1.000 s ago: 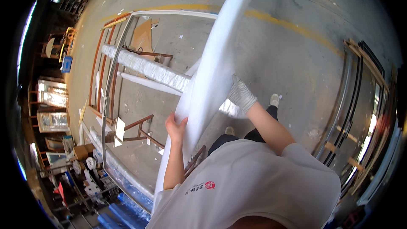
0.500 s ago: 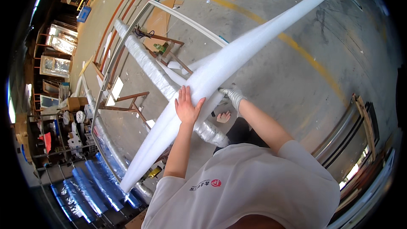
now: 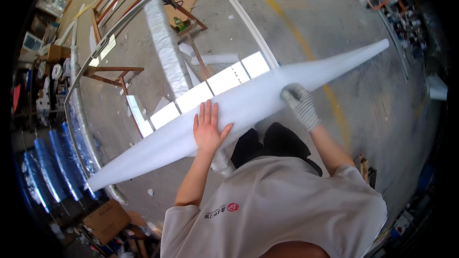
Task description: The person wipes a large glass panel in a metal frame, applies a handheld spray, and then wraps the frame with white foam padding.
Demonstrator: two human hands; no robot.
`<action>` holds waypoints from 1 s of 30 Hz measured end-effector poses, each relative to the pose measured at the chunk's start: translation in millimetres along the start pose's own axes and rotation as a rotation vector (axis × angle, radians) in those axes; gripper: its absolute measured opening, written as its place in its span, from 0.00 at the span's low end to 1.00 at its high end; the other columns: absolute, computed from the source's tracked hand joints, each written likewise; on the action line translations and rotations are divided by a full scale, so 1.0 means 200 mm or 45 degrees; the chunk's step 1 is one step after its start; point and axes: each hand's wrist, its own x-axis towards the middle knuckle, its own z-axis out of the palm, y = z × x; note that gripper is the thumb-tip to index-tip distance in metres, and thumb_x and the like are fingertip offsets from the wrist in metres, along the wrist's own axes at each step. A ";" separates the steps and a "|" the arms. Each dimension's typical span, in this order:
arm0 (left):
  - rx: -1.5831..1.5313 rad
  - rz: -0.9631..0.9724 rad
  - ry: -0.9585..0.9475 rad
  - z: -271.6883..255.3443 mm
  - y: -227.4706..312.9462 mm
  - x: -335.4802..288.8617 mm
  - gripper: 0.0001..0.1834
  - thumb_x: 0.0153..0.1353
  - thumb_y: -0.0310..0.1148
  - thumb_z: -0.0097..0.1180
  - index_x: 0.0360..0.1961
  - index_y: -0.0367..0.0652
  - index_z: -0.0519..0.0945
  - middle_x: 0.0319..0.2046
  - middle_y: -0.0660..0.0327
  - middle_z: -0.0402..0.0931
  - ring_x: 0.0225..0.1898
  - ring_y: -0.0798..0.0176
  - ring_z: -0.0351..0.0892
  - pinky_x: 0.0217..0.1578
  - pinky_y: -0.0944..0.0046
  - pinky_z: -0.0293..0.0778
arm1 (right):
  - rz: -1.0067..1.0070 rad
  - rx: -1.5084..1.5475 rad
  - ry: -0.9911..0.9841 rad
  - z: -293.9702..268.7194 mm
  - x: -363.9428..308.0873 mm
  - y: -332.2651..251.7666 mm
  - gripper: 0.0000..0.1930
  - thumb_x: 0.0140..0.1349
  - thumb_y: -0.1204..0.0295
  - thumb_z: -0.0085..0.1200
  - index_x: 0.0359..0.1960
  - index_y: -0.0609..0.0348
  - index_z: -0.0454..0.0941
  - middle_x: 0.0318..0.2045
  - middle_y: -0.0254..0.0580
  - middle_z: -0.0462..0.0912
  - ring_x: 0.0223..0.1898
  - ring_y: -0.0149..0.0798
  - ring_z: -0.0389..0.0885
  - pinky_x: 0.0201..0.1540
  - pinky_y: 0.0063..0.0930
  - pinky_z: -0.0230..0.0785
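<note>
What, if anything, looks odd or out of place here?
Gloving looks uneven: the right hand wears a striped glove, while the left hand, flat on the white wrap, is bare. Small white scraps litter the floor untidily.

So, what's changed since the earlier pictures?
The white foam swung more level in view; a bright strip now shows beyond it. The left hand, first gripping its edge, lies flat; the gloved right hand moved farther right. The wrapped beam stayed beneath.

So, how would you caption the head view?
Bare left hand spread on long white wrapping, gloved right hand at its edge.
</note>
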 end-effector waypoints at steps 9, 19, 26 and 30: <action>0.093 -0.588 0.608 0.08 0.04 -0.06 0.35 0.47 0.40 0.52 0.56 0.33 0.63 0.60 0.43 0.56 0.61 0.41 0.53 0.59 0.40 0.43 | 0.839 0.029 -0.739 0.07 0.74 -0.02 0.34 0.43 0.50 0.62 0.47 0.65 0.71 0.36 0.49 0.78 0.35 0.41 0.78 0.40 0.31 0.73; -0.917 -1.807 1.665 0.32 0.24 -0.03 0.43 0.54 0.34 0.56 0.64 0.34 0.43 0.60 0.41 0.51 0.58 0.46 0.59 0.57 0.52 0.58 | 1.054 0.205 -0.871 0.00 0.81 0.14 0.20 0.47 0.62 0.61 0.39 0.60 0.74 0.30 0.41 0.78 0.31 0.36 0.77 0.35 0.27 0.72; -2.367 -1.706 1.907 -0.06 0.42 0.18 0.34 0.55 0.45 0.49 0.60 0.41 0.56 0.55 0.53 0.62 0.55 0.52 0.64 0.55 0.55 0.63 | 0.887 0.209 -1.076 -0.11 0.83 -0.29 0.13 0.52 0.67 0.55 0.34 0.63 0.74 0.26 0.42 0.79 0.27 0.35 0.78 0.33 0.26 0.72; -2.738 -1.013 1.807 0.10 0.43 0.12 0.38 0.55 0.58 0.43 0.60 0.43 0.59 0.55 0.55 0.63 0.56 0.54 0.64 0.55 0.52 0.63 | 0.793 0.246 -1.073 -0.08 0.83 -0.22 0.12 0.52 0.67 0.55 0.33 0.63 0.74 0.25 0.43 0.79 0.27 0.35 0.78 0.34 0.26 0.72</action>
